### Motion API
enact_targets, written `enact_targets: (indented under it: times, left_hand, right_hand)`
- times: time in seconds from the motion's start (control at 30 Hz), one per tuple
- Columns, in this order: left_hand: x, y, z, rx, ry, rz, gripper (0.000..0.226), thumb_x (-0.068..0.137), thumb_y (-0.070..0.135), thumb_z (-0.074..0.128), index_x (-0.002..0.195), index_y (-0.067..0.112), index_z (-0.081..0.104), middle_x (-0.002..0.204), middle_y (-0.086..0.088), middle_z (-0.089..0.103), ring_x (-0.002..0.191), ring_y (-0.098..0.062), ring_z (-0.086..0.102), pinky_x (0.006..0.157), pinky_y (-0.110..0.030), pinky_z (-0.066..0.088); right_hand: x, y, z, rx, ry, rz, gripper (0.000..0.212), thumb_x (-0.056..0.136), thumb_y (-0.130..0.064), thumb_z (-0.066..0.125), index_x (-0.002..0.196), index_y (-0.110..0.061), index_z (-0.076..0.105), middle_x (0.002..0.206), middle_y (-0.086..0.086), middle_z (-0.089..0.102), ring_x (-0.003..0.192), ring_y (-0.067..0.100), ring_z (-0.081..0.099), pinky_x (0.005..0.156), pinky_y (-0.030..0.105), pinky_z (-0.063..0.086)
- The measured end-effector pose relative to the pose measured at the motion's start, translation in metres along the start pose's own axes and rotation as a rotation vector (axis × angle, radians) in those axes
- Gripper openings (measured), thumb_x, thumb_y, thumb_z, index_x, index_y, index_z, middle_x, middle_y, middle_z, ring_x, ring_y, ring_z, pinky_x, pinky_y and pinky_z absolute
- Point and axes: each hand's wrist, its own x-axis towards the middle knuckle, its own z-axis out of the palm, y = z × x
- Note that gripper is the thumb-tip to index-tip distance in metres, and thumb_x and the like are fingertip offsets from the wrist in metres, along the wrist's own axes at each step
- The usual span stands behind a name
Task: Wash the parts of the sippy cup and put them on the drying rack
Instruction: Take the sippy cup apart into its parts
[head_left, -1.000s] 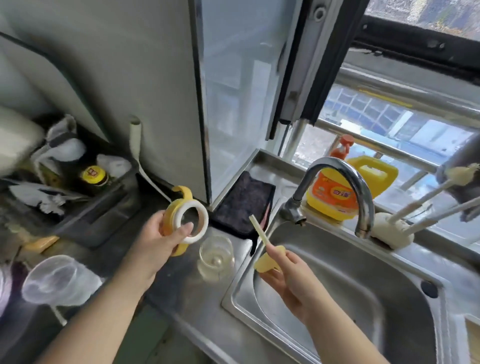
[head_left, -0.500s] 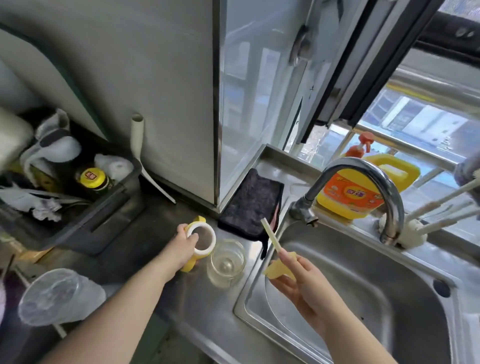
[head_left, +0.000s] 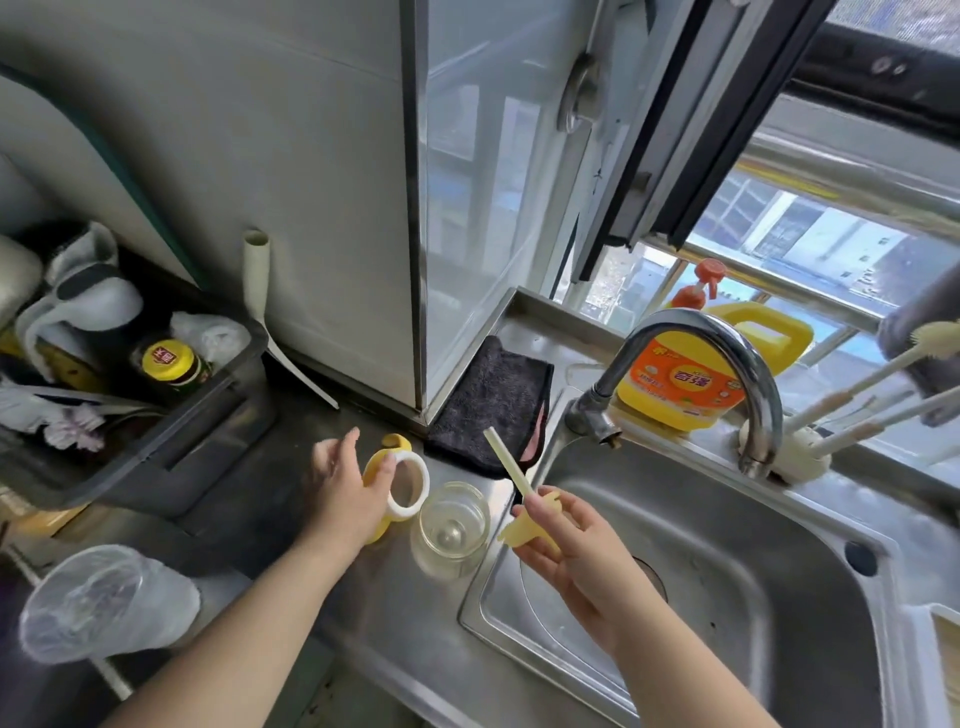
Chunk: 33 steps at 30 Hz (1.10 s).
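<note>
The yellow handled collar with its white ring (head_left: 410, 486) stands on its edge on the steel counter, just left of the clear cup body (head_left: 451, 525), which sits upright at the sink's left rim. My left hand (head_left: 340, 486) is beside the collar with fingers spread, only the thumb touching the ring. Over the sink's left edge, my right hand (head_left: 566, 540) pinches the pale straw (head_left: 505, 460) with its soft yellow spout piece (head_left: 524, 535), straw pointing up and left.
The steel sink (head_left: 753, 597) lies under a curved faucet (head_left: 727, 353). Behind it are a yellow detergent jug (head_left: 680, 387) and a white peg drying rack (head_left: 800, 452). A dark cloth (head_left: 493, 410) sits by the wall, a black bin (head_left: 156, 447) and a clear plastic cup (head_left: 104, 603) at left.
My left hand brought the collar down from the air onto the counter beside the clear cup and spread its fingers off it. The right hand kept hold of the straw piece.
</note>
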Motion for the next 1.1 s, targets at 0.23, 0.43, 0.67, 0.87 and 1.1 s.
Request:
enact_targets:
  times: [0.23, 0.43, 0.67, 0.87, 1.1]
  left_hand:
    - [-0.054, 0.070, -0.021, -0.440, -0.362, 0.266, 0.031, 0.078, 0.049, 0.072, 0.097, 0.024, 0.068, 0.089, 0.003, 0.072, 0.081, -0.008, 0.065, 0.073, -0.020, 0.050]
    - [-0.061, 0.088, -0.008, -1.023, -0.552, -0.095, 0.030, 0.066, 0.029, 0.074, 0.085, 0.006, 0.072, 0.085, -0.015, 0.071, 0.073, -0.022, 0.071, 0.066, -0.031, 0.056]
    - [-0.072, 0.097, -0.013, -1.160, -0.625, -0.144, 0.012, 0.069, 0.012, 0.066, 0.075, 0.004, 0.072, 0.079, -0.017, 0.071, 0.067, -0.023, 0.070, 0.057, -0.028, 0.058]
    - [-0.089, 0.106, -0.006, -0.721, -0.435, 0.095, 0.022, 0.086, 0.032, 0.058, 0.085, 0.011, 0.066, 0.076, -0.005, 0.072, 0.075, -0.019, 0.070, 0.062, -0.025, 0.053]
    - [-0.083, 0.112, 0.032, -0.720, -0.050, -0.209, 0.030, 0.100, 0.032, 0.043, 0.081, 0.016, 0.059, 0.081, -0.010, 0.068, 0.082, -0.029, 0.067, 0.084, -0.048, 0.054]
  right_hand:
    - [-0.010, -0.008, 0.014, 0.050, -0.108, -0.203, 0.060, 0.065, -0.015, 0.082, 0.119, -0.012, 0.057, 0.109, 0.016, 0.065, 0.092, 0.026, 0.065, 0.090, 0.039, 0.054]
    - [-0.022, -0.011, 0.023, -0.320, -0.017, -0.501, 0.064, 0.055, -0.029, 0.083, 0.114, -0.036, 0.058, 0.112, -0.003, 0.061, 0.103, 0.015, 0.061, 0.083, 0.027, 0.055]
    - [-0.029, -0.010, 0.013, -0.548, -0.082, -0.639, 0.070, 0.071, -0.024, 0.081, 0.128, -0.045, 0.047, 0.124, -0.005, 0.054, 0.111, 0.016, 0.059, 0.086, 0.025, 0.053]
    - [-0.028, -0.006, 0.015, -0.645, 0.019, -0.653, 0.040, 0.069, -0.033, 0.078, 0.100, -0.040, 0.054, 0.094, -0.007, 0.064, 0.078, 0.007, 0.060, 0.074, 0.034, 0.055]
    - [-0.011, -0.004, 0.039, -0.691, 0.294, -0.561, 0.038, 0.076, -0.041, 0.073, 0.102, -0.036, 0.045, 0.105, -0.008, 0.045, 0.088, 0.002, 0.051, 0.077, 0.021, 0.045]
